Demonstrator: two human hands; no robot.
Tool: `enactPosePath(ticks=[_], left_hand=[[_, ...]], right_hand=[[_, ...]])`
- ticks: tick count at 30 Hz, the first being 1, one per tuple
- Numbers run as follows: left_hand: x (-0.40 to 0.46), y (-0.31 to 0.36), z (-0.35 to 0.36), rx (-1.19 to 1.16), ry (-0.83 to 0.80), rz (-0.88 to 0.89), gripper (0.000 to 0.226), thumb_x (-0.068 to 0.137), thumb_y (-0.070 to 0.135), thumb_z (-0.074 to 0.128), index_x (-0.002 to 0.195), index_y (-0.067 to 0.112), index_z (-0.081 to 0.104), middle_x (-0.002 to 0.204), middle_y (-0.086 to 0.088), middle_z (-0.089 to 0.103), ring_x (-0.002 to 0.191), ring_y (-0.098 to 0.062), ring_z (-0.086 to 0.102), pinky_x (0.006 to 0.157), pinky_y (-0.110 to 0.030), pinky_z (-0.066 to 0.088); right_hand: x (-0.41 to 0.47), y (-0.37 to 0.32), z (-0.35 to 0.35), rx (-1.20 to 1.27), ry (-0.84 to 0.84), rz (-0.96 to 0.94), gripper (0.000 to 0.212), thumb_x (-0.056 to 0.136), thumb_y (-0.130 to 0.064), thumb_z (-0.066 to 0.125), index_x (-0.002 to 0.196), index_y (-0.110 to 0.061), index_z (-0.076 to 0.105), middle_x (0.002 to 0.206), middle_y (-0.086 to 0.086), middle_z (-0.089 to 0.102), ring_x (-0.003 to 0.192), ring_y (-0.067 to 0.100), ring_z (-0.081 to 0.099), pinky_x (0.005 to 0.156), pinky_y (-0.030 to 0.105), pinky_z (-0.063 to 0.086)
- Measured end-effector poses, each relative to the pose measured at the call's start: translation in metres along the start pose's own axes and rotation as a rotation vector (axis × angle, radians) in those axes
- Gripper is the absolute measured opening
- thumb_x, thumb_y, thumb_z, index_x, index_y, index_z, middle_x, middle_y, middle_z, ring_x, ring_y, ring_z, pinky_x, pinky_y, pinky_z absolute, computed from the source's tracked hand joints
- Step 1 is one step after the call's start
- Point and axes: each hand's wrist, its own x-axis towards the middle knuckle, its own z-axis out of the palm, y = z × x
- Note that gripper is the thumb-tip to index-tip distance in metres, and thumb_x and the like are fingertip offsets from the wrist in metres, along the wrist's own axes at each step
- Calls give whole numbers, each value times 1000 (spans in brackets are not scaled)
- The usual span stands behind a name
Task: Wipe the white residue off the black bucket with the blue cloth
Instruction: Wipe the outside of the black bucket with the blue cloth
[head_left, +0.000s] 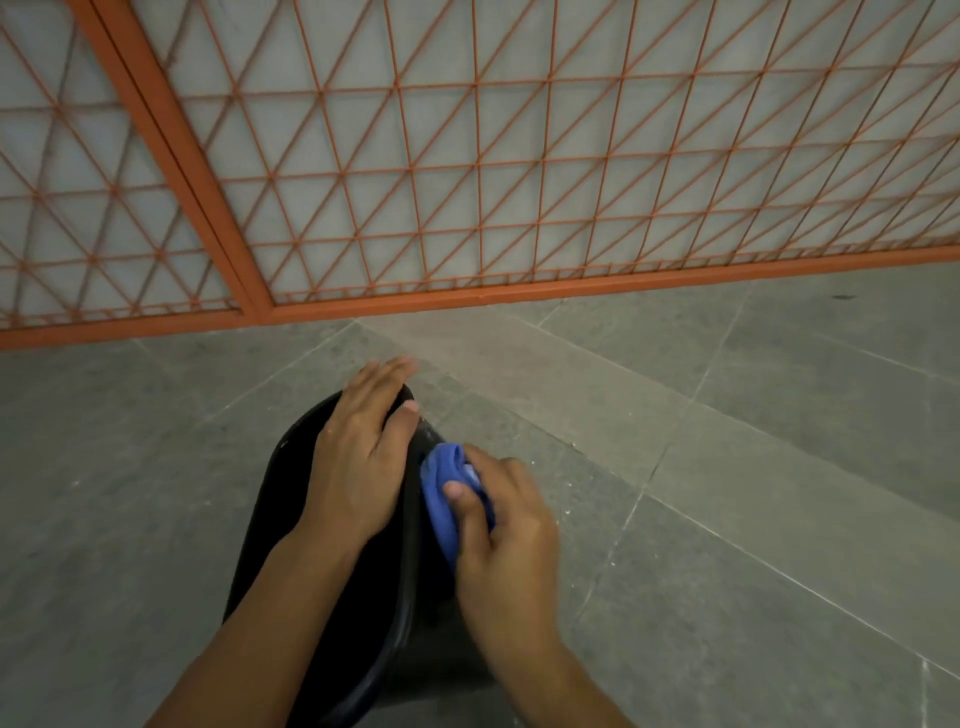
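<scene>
Right hand (498, 525) fingers curl round the bunched blue cloth (444, 499), thumb pinching it, pressing it on the black bucket's (291, 499) outer wall just under the rim; left hand (363, 452) lies flat, fingers straight and close together, bracing the bucket top. Bucket sits on the grey tiled floor (727, 467) near the orange mesh gate (467, 182); white specks (428, 428) just above the cloth look like residue, though blur makes that unsure. Risk: sideways scrub could tip or skid the bucket if the flat palm slips, and the bunched cloth may smear or miss the specks.
</scene>
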Motion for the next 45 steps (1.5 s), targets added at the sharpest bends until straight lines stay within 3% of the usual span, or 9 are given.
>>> enactPosePath(ticks=[6, 11, 16, 20, 26, 30, 33, 41, 45], left_hand=[[3, 1, 0, 32, 9, -26, 55, 84, 32, 36, 133, 12, 51, 143, -4, 48, 139, -17, 33, 114, -23, 18], [0, -1, -2, 7, 2, 5, 69, 78, 50, 27, 132, 14, 52, 141, -1, 49, 137, -15, 35, 114, -24, 20], [1, 4, 2, 28, 7, -7, 58, 83, 38, 35, 133, 13, 51, 142, -3, 48, 138, -17, 34, 113, -21, 17], [-3, 4, -3, -27, -3, 24, 62, 80, 45, 32, 131, 16, 53, 137, 9, 47, 136, -11, 35, 114, -23, 20], [1, 12, 3, 18, -8, -8, 53, 84, 29, 35, 132, 15, 52, 141, 1, 48, 129, -1, 31, 110, -13, 13], [-1, 8, 2, -3, -11, 4, 53, 84, 28, 34, 133, 16, 51, 142, 1, 47, 134, -5, 31, 116, -25, 17], [2, 4, 0, 5, -18, -48, 55, 84, 30, 33, 135, 16, 49, 145, 1, 45, 139, -13, 31, 113, -20, 17], [1, 15, 3, 56, -67, 30, 60, 82, 41, 33, 133, 15, 52, 142, 2, 48, 139, -14, 33, 117, -29, 18], [5, 20, 8, 101, -88, 7, 59, 82, 38, 31, 132, 15, 52, 142, 2, 48, 138, -14, 33, 110, -15, 14]], right_hand=[[30, 29, 11, -59, -1, 143, 26, 87, -21, 53, 109, -15, 65, 97, 3, 67, 91, 19, 61, 71, 11, 33], [2, -2, 1, 57, 11, -49, 30, 83, -31, 48, 103, -18, 66, 88, -6, 64, 82, 7, 58, 75, 13, 42], [26, 23, 6, 3, 56, 104, 32, 81, -24, 52, 108, -17, 67, 92, -11, 64, 86, 7, 60, 74, 1, 36], [-3, 3, -3, 83, 35, 6, 26, 81, -29, 51, 102, -23, 67, 86, -14, 63, 81, 1, 58, 74, 11, 41], [43, 14, 10, 31, 18, 167, 26, 87, -14, 59, 112, -17, 65, 104, -4, 67, 95, 5, 60, 76, -3, 33], [5, -12, -5, 115, -6, 119, 28, 80, -28, 56, 105, -25, 67, 89, -17, 62, 84, -5, 57, 76, 2, 37], [17, -7, 2, 139, -7, 143, 27, 83, -28, 58, 108, -23, 67, 97, -14, 65, 84, -10, 55, 79, 2, 36], [-18, -14, -16, 199, 74, 50, 33, 76, -37, 53, 109, -36, 58, 91, -15, 64, 91, -2, 59, 80, 7, 41], [38, -4, -2, 136, 82, 59, 27, 79, -24, 54, 102, -23, 68, 83, -19, 59, 83, -1, 58, 80, 16, 44]])
